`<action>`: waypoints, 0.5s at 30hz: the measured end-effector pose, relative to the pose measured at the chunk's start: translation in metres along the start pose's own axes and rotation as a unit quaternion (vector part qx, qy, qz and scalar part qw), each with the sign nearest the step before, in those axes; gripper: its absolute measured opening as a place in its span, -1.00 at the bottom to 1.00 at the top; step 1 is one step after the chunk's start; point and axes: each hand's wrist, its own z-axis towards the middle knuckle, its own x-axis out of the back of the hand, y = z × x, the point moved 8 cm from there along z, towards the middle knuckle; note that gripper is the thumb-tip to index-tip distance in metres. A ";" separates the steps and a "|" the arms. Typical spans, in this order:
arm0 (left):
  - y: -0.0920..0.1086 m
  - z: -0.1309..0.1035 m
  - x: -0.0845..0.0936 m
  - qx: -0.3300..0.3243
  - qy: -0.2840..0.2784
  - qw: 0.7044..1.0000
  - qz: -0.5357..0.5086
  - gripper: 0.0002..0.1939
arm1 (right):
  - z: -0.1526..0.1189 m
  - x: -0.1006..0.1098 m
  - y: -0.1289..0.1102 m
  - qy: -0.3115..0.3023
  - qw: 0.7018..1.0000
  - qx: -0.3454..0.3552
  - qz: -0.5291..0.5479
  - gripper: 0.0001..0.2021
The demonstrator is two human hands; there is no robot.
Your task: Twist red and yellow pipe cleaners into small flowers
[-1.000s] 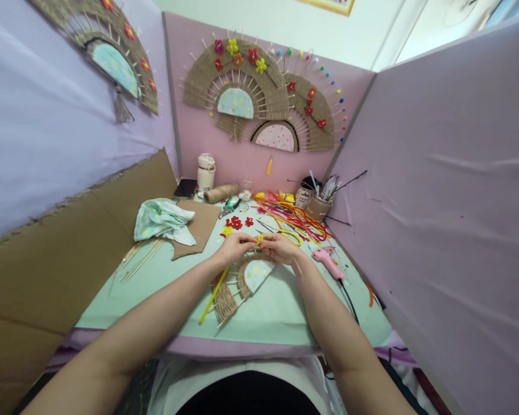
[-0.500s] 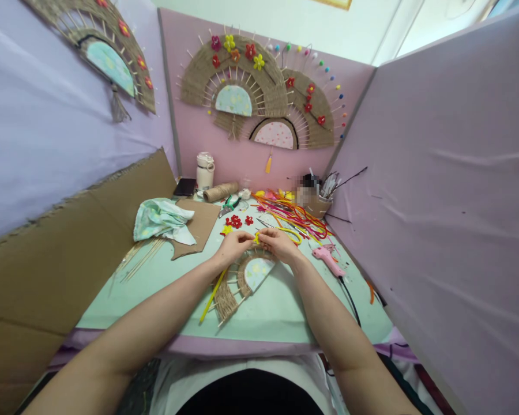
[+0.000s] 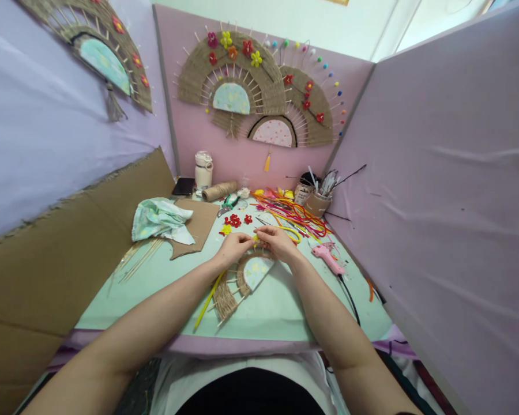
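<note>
A small bent yellow pipe cleaner is pinched between my two hands, just above a small twine-woven fan. My left hand is closed on its left side, fingertips together. From the right, my right hand pinches the same piece, its fingers partly hiding it. A straight yellow length slants down below my left wrist; whether it joins the pinched piece is hidden. The fan, with a pale floral half-round centre, lies under my hands. Beyond them lie red flowers and a yellow flower.
A pink glue gun with a black cord lies right. Coloured pipe cleaners, green-handled pliers and a twine roll lie at the back. Left are a floral cloth, cardboard and thin sticks.
The free end of the straight yellow length has swung slightly down and left. My right fingers have shifted a little on the pinched piece. The whole view has moved slightly.
</note>
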 end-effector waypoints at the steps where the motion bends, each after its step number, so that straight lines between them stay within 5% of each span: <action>1: 0.001 -0.001 0.000 0.002 0.001 1.000 -0.003 -0.71 | 0.000 0.001 0.000 0.002 1.000 0.002 -0.002 -0.69; 15: 0.004 -0.008 -0.008 0.047 -0.051 0.993 -0.093 -0.74 | 0.002 0.002 0.002 -0.011 0.999 0.004 -0.038 -0.71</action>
